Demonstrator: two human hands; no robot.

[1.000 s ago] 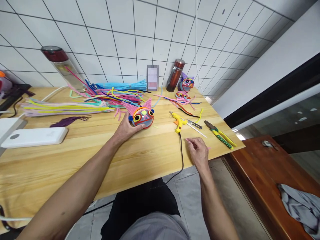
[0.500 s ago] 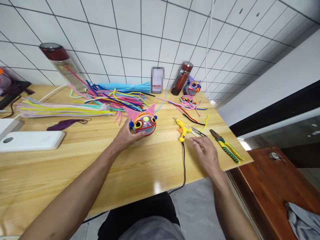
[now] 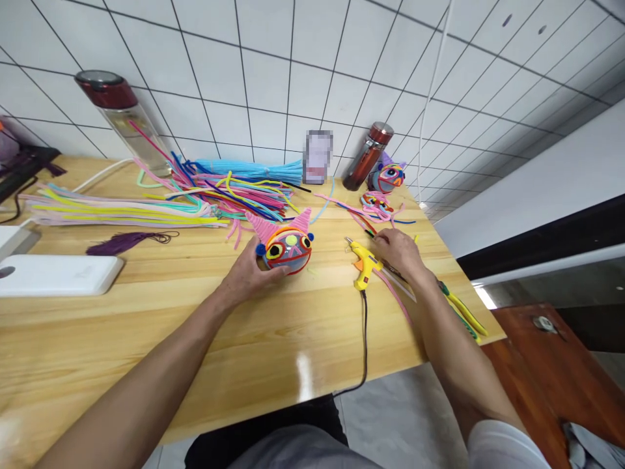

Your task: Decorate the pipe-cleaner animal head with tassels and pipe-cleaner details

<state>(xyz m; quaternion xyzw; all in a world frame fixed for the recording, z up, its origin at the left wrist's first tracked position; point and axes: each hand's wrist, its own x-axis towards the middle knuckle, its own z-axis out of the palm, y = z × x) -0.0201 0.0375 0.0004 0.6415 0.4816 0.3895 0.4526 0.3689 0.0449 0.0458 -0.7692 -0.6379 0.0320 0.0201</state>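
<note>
My left hand [image 3: 254, 270] is wrapped around a small dark, rounded mask-like figure [image 3: 293, 257] with pink pipe-cleaner ears, yellow-ringed eyes and blue balls at its sides. It rests at the middle of the table. My right hand [image 3: 403, 253] reaches across to the right, fingers bent together over the ends of red and black pipe cleaners [image 3: 367, 228]. What lies in its fingertips is hidden. Just left of that hand is a yellow glue gun [image 3: 364, 264], its cord running off the front edge. A pink pipe cleaner [image 3: 394, 296] lies beside the gun.
Bundles of coloured pipe cleaners [image 3: 234, 195] lie at the back left, by a glass bottle [image 3: 122, 117]. A phone [image 3: 317, 156], a red flask [image 3: 368, 156] and another decorated figure [image 3: 388, 174] stand behind. Pliers [image 3: 466, 312] lie right; a purple tassel [image 3: 117, 243] and white power bank [image 3: 63, 273] left.
My right hand has moved forward from beside the glue gun to the pipe cleaners behind it. A pink pipe cleaner now shows next to the gun. My left hand keeps its hold.
</note>
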